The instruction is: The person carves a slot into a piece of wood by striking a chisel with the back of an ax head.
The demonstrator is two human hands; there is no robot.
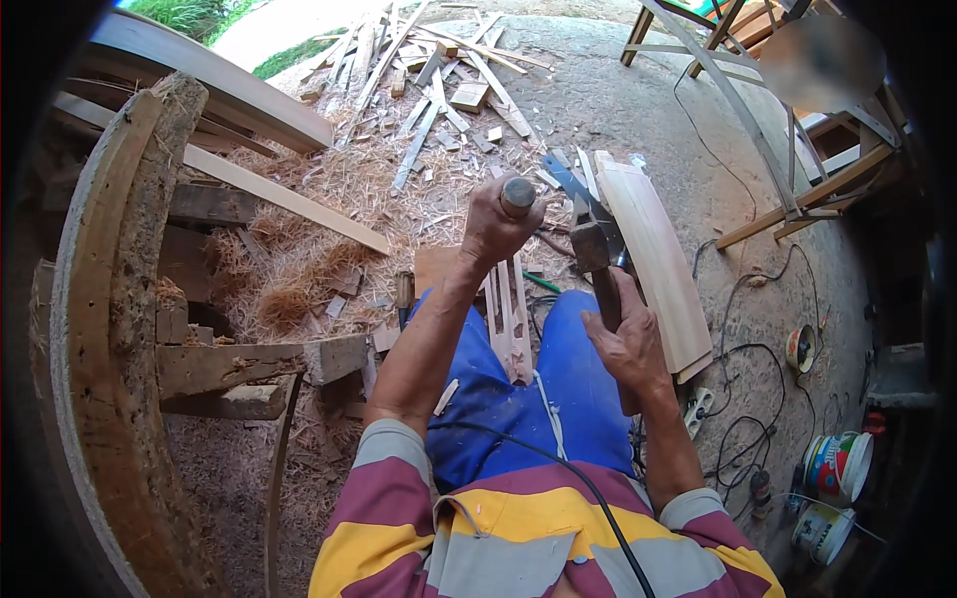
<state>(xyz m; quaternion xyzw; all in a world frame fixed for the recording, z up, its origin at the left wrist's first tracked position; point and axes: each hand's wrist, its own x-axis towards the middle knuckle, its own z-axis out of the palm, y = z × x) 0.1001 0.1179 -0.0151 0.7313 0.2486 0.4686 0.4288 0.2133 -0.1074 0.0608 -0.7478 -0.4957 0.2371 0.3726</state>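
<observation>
My left hand (488, 229) is wrapped round an upright chisel, and the round butt of its wooden handle (517, 195) points up at me. Its blade is hidden beneath the fist. Below it, a slotted piece of pale wood (518, 367) lies between my thighs. In my right hand (636, 347) is a hammer, its metal head (589, 245) raised just right of the chisel and apart from it. The hammer's dark handle runs down through my grip. A second wooden-handled tool (405, 289) stands by my left thigh.
Wood shavings (289, 289) and offcuts (469, 95) litter the floor ahead and left. A curved wooden frame (110, 329) rises at left. Wide boards (653, 249) lie right of the hammer, near a blue blade-like tool (566, 177). Cables (768, 399) and tubs (837, 466) are at right.
</observation>
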